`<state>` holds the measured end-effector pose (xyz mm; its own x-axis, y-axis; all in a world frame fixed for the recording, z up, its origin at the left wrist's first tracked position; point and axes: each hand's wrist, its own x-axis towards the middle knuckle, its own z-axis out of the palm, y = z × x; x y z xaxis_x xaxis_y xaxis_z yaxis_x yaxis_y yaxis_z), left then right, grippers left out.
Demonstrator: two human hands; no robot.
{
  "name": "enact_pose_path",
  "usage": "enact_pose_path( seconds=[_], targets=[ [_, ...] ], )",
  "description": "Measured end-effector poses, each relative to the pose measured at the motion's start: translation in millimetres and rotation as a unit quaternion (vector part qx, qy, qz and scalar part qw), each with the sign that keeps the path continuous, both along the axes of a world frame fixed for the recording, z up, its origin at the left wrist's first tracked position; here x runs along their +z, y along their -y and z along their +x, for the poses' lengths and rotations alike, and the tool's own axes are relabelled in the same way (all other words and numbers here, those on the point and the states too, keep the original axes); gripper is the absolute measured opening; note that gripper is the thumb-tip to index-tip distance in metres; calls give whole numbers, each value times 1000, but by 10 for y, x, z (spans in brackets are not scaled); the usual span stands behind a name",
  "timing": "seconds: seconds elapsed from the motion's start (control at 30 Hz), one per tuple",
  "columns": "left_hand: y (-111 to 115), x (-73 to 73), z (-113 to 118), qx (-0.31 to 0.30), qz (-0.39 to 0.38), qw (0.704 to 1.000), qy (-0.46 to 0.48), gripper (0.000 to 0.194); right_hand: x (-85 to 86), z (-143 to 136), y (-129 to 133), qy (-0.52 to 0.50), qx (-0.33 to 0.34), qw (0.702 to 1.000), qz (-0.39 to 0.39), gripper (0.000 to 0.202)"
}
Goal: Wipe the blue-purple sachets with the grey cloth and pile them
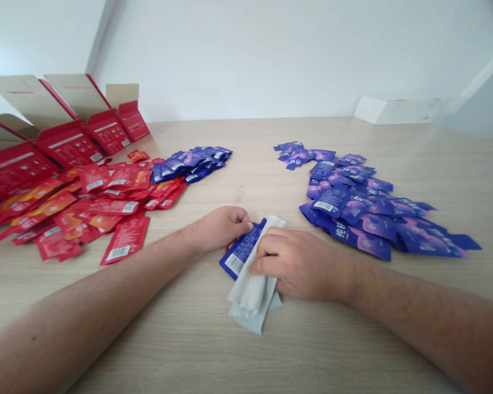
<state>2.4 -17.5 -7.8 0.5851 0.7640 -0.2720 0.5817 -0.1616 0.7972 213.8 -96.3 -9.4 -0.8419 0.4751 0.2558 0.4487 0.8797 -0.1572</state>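
- Our left hand (pixel 224 229): closed, pinching the blue sachet (pixel 242 249) by its edge.
- Our right hand (pixel 299 262): curled closed on the white cloth (pixel 247 293), which overlaps the sachet.
- We have the sachet between red sachets (pixel 126 238) and purple sachets (pixel 359 207).

Shows deep blue with pale print on the central packet (pixel 242 249), off-white on the cloth (pixel 248 293), light woodgrain on the surface (pixel 168 345).
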Motion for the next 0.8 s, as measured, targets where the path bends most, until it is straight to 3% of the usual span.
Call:
enact_pose_path(
  seconds=[0.07, 0.23, 0.43, 0.6, 0.8],
  targets=[
    [5, 0, 2, 0, -1, 1000, 4, 28, -14, 7, -19, -8, 1, 1000, -1, 22],
    [11, 6, 10, 4, -14, 1000, -9, 28, -75, 21, -93, -81, -90, 993, -1, 31],
    [6, 11, 5, -7, -5, 1000, -8, 28, -92, -31, -48, -75, -31, 997, 15, 23],
    [13, 16, 20, -1, -7, 1000, -7, 27, -121, 5, -108, -117, -101, 988, 8, 35],
    [9, 14, 13, -5, -5, 1000, -16, 28, -129, -40, -62, -94, -27, 995, 10, 24]
  ],
)
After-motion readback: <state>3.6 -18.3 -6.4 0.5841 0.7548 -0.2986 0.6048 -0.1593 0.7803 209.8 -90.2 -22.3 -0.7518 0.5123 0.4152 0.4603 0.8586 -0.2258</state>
